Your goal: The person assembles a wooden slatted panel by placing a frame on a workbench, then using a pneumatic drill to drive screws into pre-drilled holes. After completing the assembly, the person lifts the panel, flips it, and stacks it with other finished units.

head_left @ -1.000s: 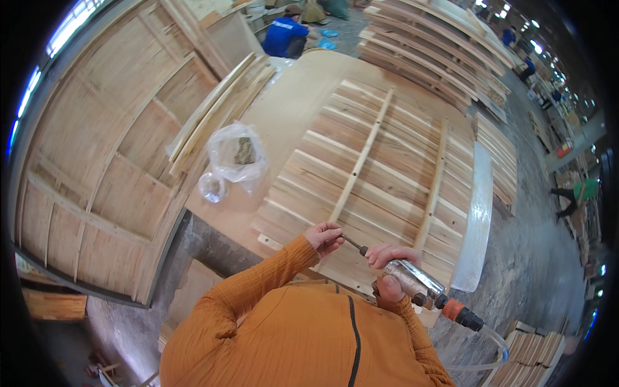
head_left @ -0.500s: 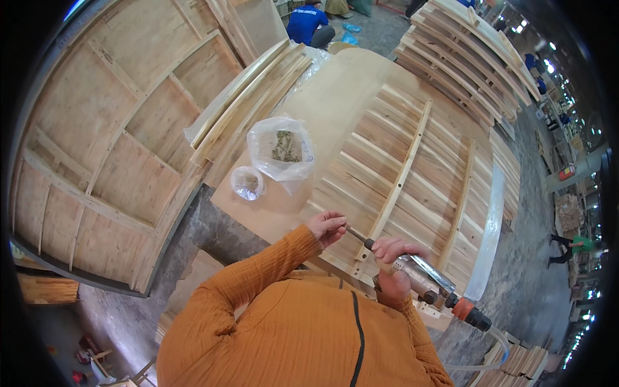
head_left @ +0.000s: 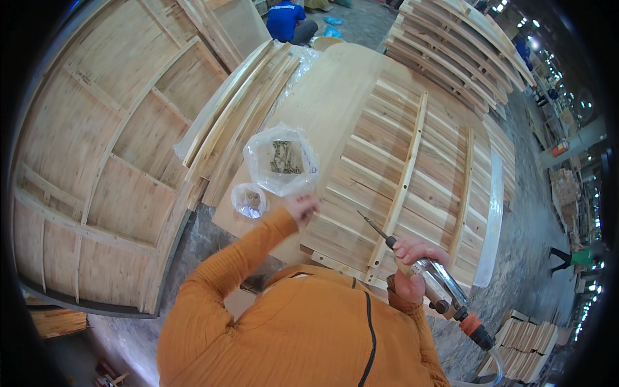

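Note:
My right hand (head_left: 414,261) is wrapped round an air screwdriver (head_left: 443,284), a metal-bodied tool with an orange collar and a clear hose. Its long thin bit (head_left: 374,224) points up and left over a slatted wooden panel (head_left: 371,171). Smeared by motion, my left hand (head_left: 302,209) hovers by the near edge of an open plastic bag (head_left: 261,169) of screws (head_left: 285,158); whether its fingers hold anything does not show. A smaller clear bag (head_left: 242,201) with small contents sits just left of it. A drilled wooden batten (head_left: 405,180) crosses the slats beyond the bit.
A second batten (head_left: 463,197) lies farther right on the panel. Large framed plywood panels (head_left: 138,138) stand at left, beside long wooden strips (head_left: 238,106). Curved slatted pieces (head_left: 451,51) are stacked at the far right. A person in a blue shirt (head_left: 284,22) crouches at the back.
My left hand has left the bit's tip and moved left towards the bags. The screwdriver stays in my right hand, slightly lower and farther right in view.

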`<state>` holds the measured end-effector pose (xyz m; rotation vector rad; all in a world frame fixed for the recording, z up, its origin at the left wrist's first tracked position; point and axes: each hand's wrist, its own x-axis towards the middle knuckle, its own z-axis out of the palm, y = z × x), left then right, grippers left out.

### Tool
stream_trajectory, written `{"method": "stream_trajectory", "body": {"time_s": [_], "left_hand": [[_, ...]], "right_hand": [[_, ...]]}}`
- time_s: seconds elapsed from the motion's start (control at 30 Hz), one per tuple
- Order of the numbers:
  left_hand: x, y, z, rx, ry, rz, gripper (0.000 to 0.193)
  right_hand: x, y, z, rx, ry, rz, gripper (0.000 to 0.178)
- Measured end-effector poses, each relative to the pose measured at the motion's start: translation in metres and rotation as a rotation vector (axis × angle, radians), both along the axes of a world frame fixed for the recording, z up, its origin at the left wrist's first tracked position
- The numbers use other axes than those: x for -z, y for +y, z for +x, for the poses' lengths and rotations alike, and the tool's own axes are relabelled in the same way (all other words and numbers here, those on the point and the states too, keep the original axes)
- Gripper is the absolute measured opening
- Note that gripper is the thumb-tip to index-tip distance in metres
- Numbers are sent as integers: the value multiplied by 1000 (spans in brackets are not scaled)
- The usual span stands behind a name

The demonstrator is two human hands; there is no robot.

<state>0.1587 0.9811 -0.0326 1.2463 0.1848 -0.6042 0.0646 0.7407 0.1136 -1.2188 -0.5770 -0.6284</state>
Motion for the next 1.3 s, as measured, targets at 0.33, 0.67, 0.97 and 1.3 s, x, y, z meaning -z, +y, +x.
{"method": "stream_trajectory", "body": {"time_s": [0.33, 0.67, 0.97, 1.3], "left_hand": [[12, 76, 117, 374, -432, 1378, 21], [19, 82, 129, 536, -370, 1461, 27], [40, 80, 133, 458, -415, 1399, 18], [31, 94, 134, -150, -704, 834, 16]], "right_hand": [[2, 0, 13, -60, 88, -67, 43], [15, -9, 22, -103, 82, -75, 43], [10, -34, 13, -104, 114, -140, 41], [-10, -95, -26, 274, 63, -58, 45]]}}
